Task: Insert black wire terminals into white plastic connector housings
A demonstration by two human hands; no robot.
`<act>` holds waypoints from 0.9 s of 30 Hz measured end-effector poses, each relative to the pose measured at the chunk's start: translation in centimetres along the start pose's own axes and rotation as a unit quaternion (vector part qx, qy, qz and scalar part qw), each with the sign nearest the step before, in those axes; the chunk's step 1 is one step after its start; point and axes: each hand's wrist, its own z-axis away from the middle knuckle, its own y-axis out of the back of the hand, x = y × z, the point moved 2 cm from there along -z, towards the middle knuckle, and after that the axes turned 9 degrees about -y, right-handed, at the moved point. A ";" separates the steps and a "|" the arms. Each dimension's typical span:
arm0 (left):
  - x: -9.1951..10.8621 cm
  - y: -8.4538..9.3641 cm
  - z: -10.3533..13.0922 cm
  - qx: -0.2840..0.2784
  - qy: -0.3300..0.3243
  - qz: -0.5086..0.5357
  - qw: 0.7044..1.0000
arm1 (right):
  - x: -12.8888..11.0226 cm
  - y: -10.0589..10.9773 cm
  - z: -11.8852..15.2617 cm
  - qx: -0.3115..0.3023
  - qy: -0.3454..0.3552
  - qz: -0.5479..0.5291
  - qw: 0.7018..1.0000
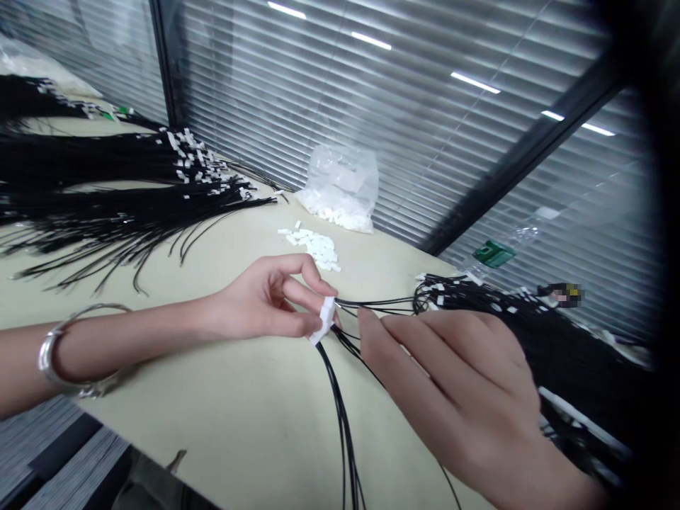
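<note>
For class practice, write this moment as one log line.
left hand: pinches white connector | right hand: beside black wires | white pieces: beyond

Even, moderately bright light covers the bench (255,418), with soft, faint shadows; short white streaks glare on the window blinds (329,92). Slight blur softens fine detail, and dark vignetting closes the right edge.

Slatted blinds (297,92) behind pale yellow tabletop (255,404).
</note>
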 end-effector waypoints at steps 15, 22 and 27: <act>-0.2 0.2 0.0 0.001 -0.022 -0.025 0.999 | -0.3 0.0 0.1 0.018 0.005 0.031 0.999; -0.1 0.0 0.1 0.019 -0.027 -0.046 0.998 | -0.6 -0.2 0.4 0.030 0.031 0.090 0.995; 0.0 -0.2 0.1 0.015 -0.025 -0.057 0.998 | -0.6 -0.5 0.8 0.028 0.041 0.112 0.993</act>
